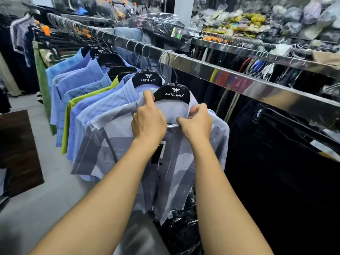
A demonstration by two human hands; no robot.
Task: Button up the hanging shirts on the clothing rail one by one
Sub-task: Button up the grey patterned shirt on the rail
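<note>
While the left hand (148, 122) and right hand (196, 123) pinch the collar (192, 101) between curled fingers, the shirt (125, 144) hangs below them (thin, limp cloth); probably best held close beside each button (161, 163).

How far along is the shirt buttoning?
Done: unclear; the shirts behind show only shoulders. In hand: left hand and right hand grip the collar of the front grey shirt. Remaining: closing that collar; its lower dark buttons look fastened, not certain.
</note>
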